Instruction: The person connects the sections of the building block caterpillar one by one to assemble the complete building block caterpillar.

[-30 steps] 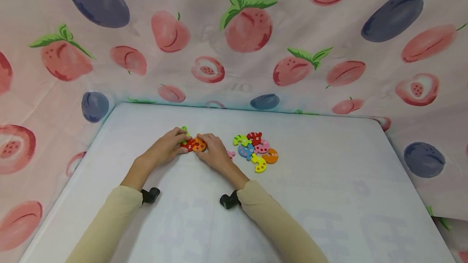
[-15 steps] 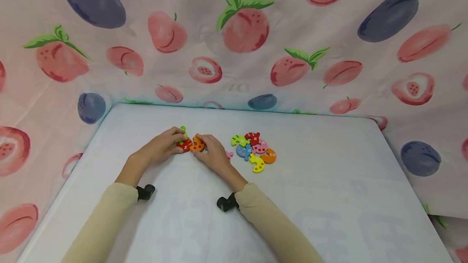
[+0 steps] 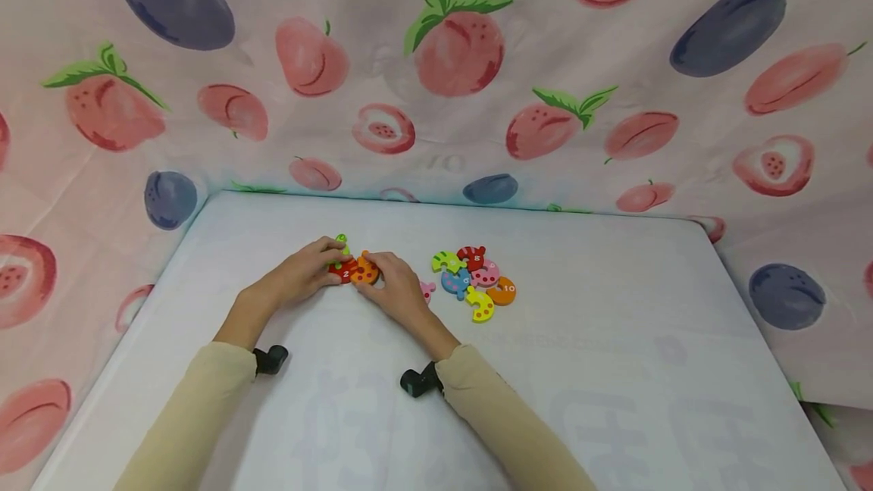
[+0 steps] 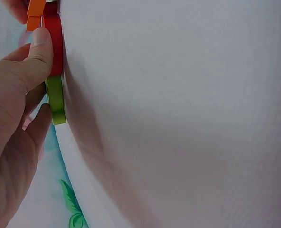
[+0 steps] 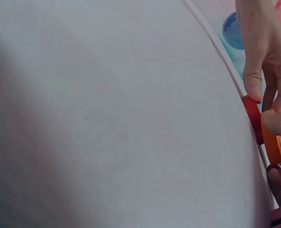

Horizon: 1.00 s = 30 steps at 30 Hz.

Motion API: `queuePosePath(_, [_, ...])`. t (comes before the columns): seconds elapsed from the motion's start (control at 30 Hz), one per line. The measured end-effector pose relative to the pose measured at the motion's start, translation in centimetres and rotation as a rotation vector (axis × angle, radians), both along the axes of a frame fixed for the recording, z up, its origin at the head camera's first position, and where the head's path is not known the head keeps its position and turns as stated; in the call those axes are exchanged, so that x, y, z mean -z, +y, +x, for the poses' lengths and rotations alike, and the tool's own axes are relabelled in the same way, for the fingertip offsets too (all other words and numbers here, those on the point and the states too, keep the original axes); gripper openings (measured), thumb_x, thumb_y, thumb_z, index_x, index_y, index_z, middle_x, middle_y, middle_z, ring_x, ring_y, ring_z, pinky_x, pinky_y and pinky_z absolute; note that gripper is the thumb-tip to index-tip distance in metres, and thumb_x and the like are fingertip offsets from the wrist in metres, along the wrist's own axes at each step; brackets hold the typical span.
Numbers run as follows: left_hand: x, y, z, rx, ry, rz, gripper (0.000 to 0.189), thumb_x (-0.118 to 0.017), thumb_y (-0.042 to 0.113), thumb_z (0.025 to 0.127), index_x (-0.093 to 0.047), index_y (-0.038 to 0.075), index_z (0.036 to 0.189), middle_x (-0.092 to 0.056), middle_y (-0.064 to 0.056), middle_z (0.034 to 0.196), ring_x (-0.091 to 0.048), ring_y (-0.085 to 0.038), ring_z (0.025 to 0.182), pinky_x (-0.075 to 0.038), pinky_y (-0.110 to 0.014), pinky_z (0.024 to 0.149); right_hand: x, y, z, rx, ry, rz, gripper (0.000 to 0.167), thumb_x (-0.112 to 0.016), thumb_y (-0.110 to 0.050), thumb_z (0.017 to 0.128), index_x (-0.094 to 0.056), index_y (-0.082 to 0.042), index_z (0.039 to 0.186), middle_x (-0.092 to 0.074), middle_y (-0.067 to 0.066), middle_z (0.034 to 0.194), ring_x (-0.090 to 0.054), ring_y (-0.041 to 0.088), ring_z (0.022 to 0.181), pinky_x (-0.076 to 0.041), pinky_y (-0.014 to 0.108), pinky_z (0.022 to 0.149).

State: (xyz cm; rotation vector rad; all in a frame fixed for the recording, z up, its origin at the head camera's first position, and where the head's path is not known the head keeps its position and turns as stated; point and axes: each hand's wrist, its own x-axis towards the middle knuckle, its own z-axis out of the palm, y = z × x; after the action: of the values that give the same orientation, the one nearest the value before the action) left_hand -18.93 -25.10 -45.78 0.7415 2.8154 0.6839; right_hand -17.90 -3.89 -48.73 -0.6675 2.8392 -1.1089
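In the head view, my left hand [image 3: 308,270] holds a red wooden puzzle piece [image 3: 345,273] marked 2, thumb against its near edge. Its fingers lie over a light green piece [image 3: 342,239] joined behind the red one and partly covered. My right hand [image 3: 398,285] pinches an orange piece with red dots [image 3: 366,270] between thumb and fingers. That orange piece overlaps the red piece's right end. In both wrist views it sits tilted and slightly higher than the red piece [image 4: 56,42]. The green piece [image 4: 56,102] lies flat on the table in the left wrist view.
Right of my hands lies a cluster of several numbered pieces, including a blue one [image 3: 455,283], a yellow one [image 3: 483,306] and an orange 10 [image 3: 503,292]. A pink piece [image 3: 427,291] shows beside my right hand. Fruit-print cloth [image 3: 436,135] hangs behind the white table [image 3: 655,309].
The orange piece in my right hand separated a little from the red piece, then moved left over its end. My left hand stays on the red and green pieces. The view shifted slightly.
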Motion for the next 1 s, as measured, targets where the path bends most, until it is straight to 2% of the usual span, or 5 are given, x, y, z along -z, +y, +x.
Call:
queuePosePath(0.43, [0.1,0.0,0.2,-0.001,0.024,-0.010,0.044,-0.068,0.022,0.090,-0.060,0.005,0.130,-0.050,-0.014,0.137,-0.046,-0.036,0.132,-0.039,-0.054,0.110,-0.1,-0.2,0.3,0.012,0.012,0.025,0.051,-0.070,-0.034,0.089,-0.057,-0.014,0.135,-0.060,0.002,0.134,-0.056,0.017,0.125,-0.045,0.031,0.107])
queuePosePath(0.67, [-0.2,0.0,0.3,-0.007,0.000,-0.006,0.044,-0.067,0.024,0.091,-0.060,0.006,0.130,-0.050,-0.013,0.137,-0.045,-0.035,0.132,-0.038,-0.055,0.110,-0.1,-0.3,0.4,0.021,0.009,0.048,0.051,-0.070,-0.035,0.089,-0.057,-0.015,0.134,-0.060,0.002,0.135,-0.056,0.018,0.123,-0.046,0.031,0.106])
queuePosePath(1.0, [-0.2,1.1,0.3,-0.090,0.000,-0.014,0.044,-0.066,0.035,0.092,-0.063,0.005,0.125,-0.052,-0.013,0.131,-0.048,-0.034,0.126,-0.040,-0.054,0.109,-0.2,-0.3,0.3,0.030,0.041,0.091,0.052,-0.070,-0.037,0.088,-0.058,-0.015,0.134,-0.061,0.001,0.134,-0.057,0.019,0.119,-0.048,0.030,0.103])
